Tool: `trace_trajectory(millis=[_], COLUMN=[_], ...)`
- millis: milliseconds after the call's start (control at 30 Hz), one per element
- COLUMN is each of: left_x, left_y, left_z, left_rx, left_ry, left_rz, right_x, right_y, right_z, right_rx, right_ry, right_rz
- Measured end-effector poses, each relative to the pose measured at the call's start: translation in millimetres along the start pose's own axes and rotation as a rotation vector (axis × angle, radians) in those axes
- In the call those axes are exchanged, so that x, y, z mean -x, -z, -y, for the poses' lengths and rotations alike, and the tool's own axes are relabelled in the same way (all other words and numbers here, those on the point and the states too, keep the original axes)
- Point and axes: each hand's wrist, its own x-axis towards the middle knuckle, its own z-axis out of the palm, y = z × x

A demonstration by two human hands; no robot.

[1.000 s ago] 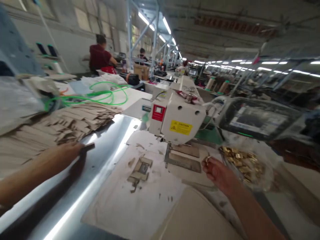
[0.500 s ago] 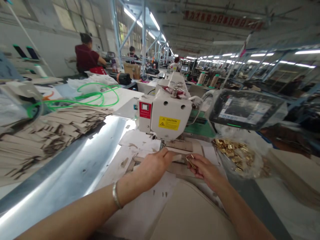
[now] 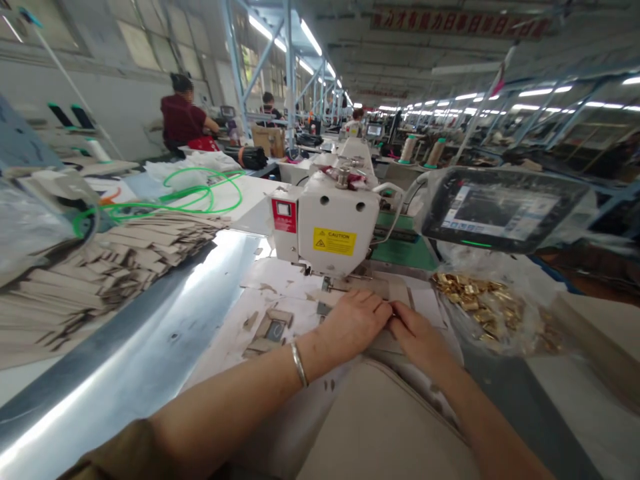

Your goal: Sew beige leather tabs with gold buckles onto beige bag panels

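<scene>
Silvery-bangled left hand [image 3: 356,321] now against right hand [image 3: 417,333]

Grey wall [image 3: 113,107] on L w/ lg. windows [image 3: 136,43]; blue steel frame [image 3: 289,67] nearby, tube lts [image 3: 311,37] along it. Reddish banner [image 3: 460,24] w/ lg. characters hangs under dim ceiling [image 3: 400,63], R-side lts [image 3: 543,91] running twd. the back.

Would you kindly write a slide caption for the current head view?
Left hand and right hand meet before an industrial sewing machine, gold-coloured metal fittings bagged nearby.
</scene>
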Motion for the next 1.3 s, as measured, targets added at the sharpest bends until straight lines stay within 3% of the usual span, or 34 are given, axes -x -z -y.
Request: trace_trajectory(millis=[133,333,667,900,1000,1167,1300], left_x=[12,26,32,24,22,22,22], left_y=[-22.2,-44.2,-52.6,-43.1,-40.7,-43.8,-46.0], left_z=[0,13,28,26,25,25,25], left_rx=[0.037,0.03,-0.046,0.034,0.062,0.054,0.054], left_ry=[0.034,0.169,0.195,0.26,0.275,0.256,0.26], left_rz=[-0.061,0.057,0.056,0.135,0.147,0.097,0.104], right_x=[-17,-43,-68,-68,-69,-72,-75], right_y=[19,24,3,3,6,13,15], right_z=[-23,-43,-54,-45,-46,-41,-34], right_rx=[-0.075,-0.193,-0.167,0.051,0.098,0.045,-0.058], right_ry=[-0.089,-0.316,-0.42,-0.364,-0.437,-0.611,-0.677], right_rz=[0.086,0.207,0.289,0.168,0.128,0.354,0.419])
